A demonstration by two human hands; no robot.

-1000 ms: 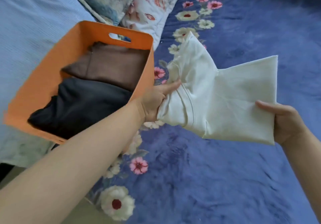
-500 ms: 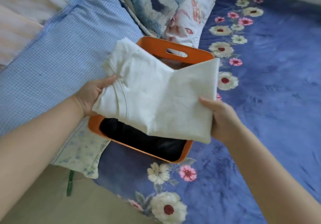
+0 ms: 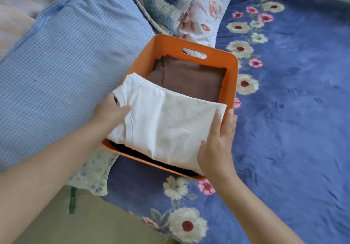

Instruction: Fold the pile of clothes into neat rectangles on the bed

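Now hands (image 3: 217, 145) hold folded white cotton rectangle (image 3: 170, 126) over orange bin (image 3: 230, 73).

The basket (image 3: 230, 77) stands on the bed (image 3: 293, 130), near its left edge. Inside it a folded garment (image 3: 189, 79) lies at the far end, and the folded shirt (image 3: 168, 126) lies over the near end, atop another garment (image 3: 132, 151). The left hand (image 3: 110, 111) is at the shirt's left side, the right hand (image 3: 217, 143) at its right. A pillow (image 3: 66, 69) lies left of the basket, with cushions (image 3: 181, 3) behind it.
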